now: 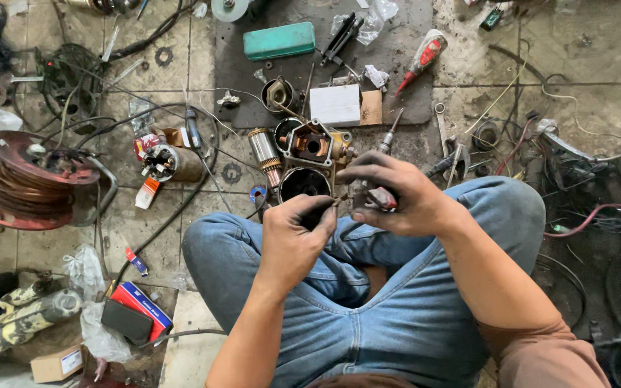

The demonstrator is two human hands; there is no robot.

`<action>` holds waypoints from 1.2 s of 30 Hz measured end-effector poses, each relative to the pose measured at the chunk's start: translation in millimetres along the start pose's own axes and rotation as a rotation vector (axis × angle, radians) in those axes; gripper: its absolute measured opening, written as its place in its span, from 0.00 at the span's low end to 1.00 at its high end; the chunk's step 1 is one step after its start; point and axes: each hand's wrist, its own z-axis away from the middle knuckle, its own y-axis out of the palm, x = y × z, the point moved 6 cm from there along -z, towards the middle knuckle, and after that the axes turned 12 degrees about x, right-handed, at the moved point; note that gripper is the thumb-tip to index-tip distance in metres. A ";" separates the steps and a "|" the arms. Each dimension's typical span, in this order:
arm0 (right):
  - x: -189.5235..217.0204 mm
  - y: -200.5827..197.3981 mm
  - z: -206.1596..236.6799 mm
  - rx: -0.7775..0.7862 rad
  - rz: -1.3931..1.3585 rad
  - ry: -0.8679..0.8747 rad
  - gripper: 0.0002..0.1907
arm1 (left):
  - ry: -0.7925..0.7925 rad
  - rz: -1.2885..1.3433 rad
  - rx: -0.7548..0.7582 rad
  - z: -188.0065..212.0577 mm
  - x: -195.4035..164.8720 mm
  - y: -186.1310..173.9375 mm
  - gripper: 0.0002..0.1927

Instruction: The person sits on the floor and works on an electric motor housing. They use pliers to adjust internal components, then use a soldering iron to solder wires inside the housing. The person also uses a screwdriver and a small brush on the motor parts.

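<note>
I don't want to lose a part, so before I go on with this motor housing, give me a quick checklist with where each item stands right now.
1. Motor housing steady on the floor between the knees: ok.
2. Right hand grips the red-handled tool: ok.
3. Left hand pinches a small part: cannot tell, fingers hide it.
4. Armature lies clear, left of the housing: ok.
5. Screwdriver within reach beside the housing: ok.
6. Floor free of loose wires and parts: not ok.

Motor parts on the floor ahead of crossed legs

Open metal motor housing (309, 154) lies before both hands; copper-wound armature (264, 152) just left, white box (335, 105) behind, perhaps touching; red cable reel (26, 179) far left.
</note>
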 end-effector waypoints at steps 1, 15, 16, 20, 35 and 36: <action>-2.2 5.3 -0.8 0.031 -0.019 0.006 0.22 | 0.036 -0.099 -0.001 -1.2 -6.3 0.5 0.08; -23.6 16.4 11.1 0.140 0.163 0.040 0.27 | 0.080 -0.271 0.012 -9.0 -20.1 3.0 0.06; -26.9 18.7 10.4 0.162 0.169 0.085 0.27 | 0.101 -0.301 0.012 -8.7 -21.7 3.4 0.06; -31.3 21.9 14.4 0.144 0.170 0.061 0.26 | 0.208 -0.437 0.014 -6.8 -29.5 10.8 0.06; -85.3 11.9 43.5 -0.204 -0.296 0.563 0.04 | 0.409 -0.647 -0.078 3.4 -47.7 10.1 0.10; -74.8 8.2 37.7 -0.177 -0.263 0.465 0.05 | 0.410 -0.641 -0.080 3.2 -47.8 10.2 0.10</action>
